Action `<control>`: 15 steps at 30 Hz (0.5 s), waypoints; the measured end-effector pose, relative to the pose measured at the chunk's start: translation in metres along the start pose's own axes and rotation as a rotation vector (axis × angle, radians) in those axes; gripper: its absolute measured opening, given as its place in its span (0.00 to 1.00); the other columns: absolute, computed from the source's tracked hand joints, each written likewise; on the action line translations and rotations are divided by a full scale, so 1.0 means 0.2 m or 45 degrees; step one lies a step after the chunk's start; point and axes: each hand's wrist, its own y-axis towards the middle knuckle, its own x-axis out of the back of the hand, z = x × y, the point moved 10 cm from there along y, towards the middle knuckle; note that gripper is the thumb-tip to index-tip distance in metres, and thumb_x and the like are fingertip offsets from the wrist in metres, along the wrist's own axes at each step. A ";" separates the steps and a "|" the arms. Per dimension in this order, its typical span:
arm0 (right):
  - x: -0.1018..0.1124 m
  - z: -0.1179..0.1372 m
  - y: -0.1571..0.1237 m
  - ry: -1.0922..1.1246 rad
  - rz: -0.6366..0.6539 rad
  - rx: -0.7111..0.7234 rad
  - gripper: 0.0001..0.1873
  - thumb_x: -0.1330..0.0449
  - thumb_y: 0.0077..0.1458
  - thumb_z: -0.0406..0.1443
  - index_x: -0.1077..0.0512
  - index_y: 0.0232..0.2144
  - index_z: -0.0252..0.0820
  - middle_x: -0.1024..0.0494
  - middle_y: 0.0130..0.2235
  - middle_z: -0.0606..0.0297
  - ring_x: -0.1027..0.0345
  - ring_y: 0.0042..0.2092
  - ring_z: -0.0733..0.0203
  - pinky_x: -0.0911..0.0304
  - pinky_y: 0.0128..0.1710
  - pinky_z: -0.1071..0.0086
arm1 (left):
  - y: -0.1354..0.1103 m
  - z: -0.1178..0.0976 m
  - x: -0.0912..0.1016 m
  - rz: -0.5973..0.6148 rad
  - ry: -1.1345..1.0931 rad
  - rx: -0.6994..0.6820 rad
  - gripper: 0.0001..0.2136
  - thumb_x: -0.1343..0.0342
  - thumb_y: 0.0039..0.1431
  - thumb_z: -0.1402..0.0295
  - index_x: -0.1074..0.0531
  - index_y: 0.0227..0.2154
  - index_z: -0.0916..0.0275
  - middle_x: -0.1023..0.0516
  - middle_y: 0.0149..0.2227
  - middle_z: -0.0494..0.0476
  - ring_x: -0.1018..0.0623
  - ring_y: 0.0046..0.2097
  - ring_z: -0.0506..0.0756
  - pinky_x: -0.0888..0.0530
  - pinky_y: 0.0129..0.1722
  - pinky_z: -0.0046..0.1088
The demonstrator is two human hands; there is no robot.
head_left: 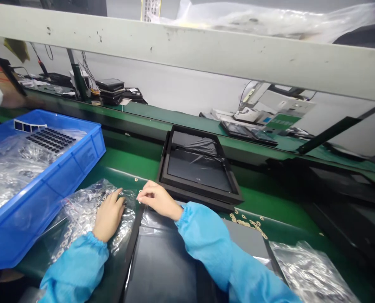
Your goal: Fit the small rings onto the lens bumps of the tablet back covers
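Observation:
My left hand (109, 213) lies over a clear plastic bag (81, 206) of small pale ring-shaped pieces, fingers slightly apart on the film. Just right of it, my right hand (156, 198) is closed in a pinch. A tiny pale piece shows at its fingertips, too small to name surely. Below my right forearm lies a dark flat panel (165, 261) with a film-covered surface, partly hidden by the blue sleeve. One loose ring (136, 179) sits on the green mat beyond the hands.
A blue bin (76, 168) with plastic bags and a sheet of black pads stands left. Film-wrapped screens in black frames (200, 168) lie ahead. Loose rings (246, 222) and another clear bag (310, 269) are right. A shelf beam (187, 50) crosses above.

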 end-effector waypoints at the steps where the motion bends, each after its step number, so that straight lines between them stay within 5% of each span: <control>1: 0.01 0.00 -0.06 0.075 0.014 -0.037 0.06 0.36 0.52 0.36 0.24 0.27 0.39 0.32 0.29 0.68 0.37 0.30 0.67 0.37 0.32 0.71 | -0.02 -0.05 0.02 0.029 -0.073 -0.018 0.11 0.54 0.62 0.70 0.28 0.41 0.61 0.29 0.54 0.64 0.28 0.54 0.63 0.31 0.53 0.45; 7: -0.07 -0.01 -0.30 0.482 0.135 -0.249 0.21 0.40 0.52 0.52 0.28 0.29 0.38 0.29 0.25 0.67 0.34 0.24 0.67 0.34 0.25 0.70 | -0.13 -0.32 0.08 0.222 -0.525 -0.019 0.08 0.50 0.63 0.64 0.26 0.35 0.56 0.23 0.35 0.49 0.24 0.38 0.50 0.28 0.39 0.25; 11: -0.06 0.02 -0.38 0.520 0.001 -0.286 0.11 0.39 0.53 0.42 0.31 0.34 0.41 0.31 0.29 0.69 0.35 0.26 0.69 0.35 0.27 0.72 | -0.16 -0.35 0.06 0.241 -0.677 0.063 0.06 0.47 0.60 0.65 0.25 0.33 0.57 0.24 0.33 0.49 0.25 0.35 0.50 0.29 0.35 0.24; 15: -0.02 0.11 -0.41 0.265 -0.117 -0.123 0.04 0.42 0.54 0.33 0.30 0.35 0.42 0.30 0.30 0.69 0.36 0.32 0.66 0.37 0.33 0.71 | -0.17 -0.35 0.04 0.245 -0.775 0.107 0.07 0.47 0.61 0.65 0.25 0.32 0.59 0.23 0.33 0.50 0.25 0.35 0.50 0.30 0.36 0.24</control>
